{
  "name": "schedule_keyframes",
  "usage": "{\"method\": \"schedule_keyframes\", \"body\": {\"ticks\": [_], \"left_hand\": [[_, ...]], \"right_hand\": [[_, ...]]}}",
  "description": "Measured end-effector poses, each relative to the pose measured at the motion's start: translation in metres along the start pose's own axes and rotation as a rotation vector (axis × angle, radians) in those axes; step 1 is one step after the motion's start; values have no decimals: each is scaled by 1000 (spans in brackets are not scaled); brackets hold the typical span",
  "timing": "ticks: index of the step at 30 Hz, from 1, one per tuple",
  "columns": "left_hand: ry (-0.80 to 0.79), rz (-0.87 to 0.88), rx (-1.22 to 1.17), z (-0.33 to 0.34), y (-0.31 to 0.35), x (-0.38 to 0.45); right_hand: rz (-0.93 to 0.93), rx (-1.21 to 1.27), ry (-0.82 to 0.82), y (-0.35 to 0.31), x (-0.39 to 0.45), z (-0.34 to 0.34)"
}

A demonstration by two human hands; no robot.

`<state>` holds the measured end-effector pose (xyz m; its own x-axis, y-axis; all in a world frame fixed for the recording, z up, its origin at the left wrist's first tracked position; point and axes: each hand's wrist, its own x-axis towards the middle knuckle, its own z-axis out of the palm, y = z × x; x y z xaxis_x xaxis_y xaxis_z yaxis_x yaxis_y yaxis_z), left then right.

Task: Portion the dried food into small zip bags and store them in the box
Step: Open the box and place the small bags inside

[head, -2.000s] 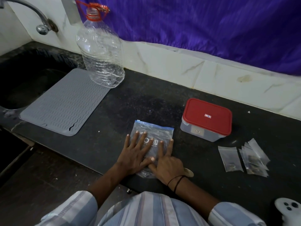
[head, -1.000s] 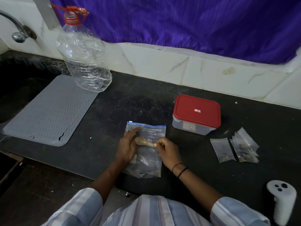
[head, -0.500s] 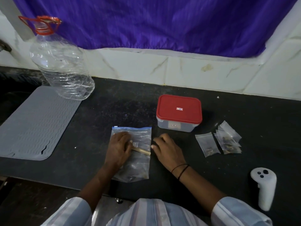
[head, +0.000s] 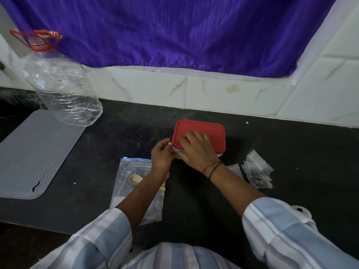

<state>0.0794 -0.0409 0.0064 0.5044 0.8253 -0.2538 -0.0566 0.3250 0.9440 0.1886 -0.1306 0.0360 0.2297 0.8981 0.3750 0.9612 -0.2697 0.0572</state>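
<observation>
The clear box with a red lid (head: 211, 129) stands on the black counter, lid on. My right hand (head: 196, 150) lies over its front left part, fingers bent on the lid and thumb at the front wall. My left hand (head: 162, 156) is at the box's front left corner, its curled fingertips pinching the lid's edge. A large zip bag (head: 132, 171) with some dried food lies flat near the counter's front edge, partly under my left forearm. A small wooden spoon (head: 135, 179) rests on it. Several small zip bags (head: 258, 171) holding dark bits lie to the right of the box.
An empty clear plastic bottle (head: 62, 90) with a red cap ring stands at the back left, on the corner of a grey ribbed mat (head: 33, 152). A white controller (head: 302, 210) peeks out behind my right sleeve. Tiled wall and purple cloth run along the back.
Both hands left the large zip bag and moved up to the box. The spoon was put down on the bag. The view has shifted right and closer.
</observation>
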Motion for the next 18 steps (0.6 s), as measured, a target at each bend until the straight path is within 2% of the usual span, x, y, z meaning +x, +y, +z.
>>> {"method": "schedule_keyframes", "body": {"ticks": [2,8,18], "left_hand": [[36,-57,-24,5,5,0],[-14,-46,17,4,6,1],[-126,-80,40,-6,-2,11]], "right_hand": [[-40,-22,-21,-3,11,5],[-7,37,19,-10,17,26],[-69,54,231,-15,7,42]]}}
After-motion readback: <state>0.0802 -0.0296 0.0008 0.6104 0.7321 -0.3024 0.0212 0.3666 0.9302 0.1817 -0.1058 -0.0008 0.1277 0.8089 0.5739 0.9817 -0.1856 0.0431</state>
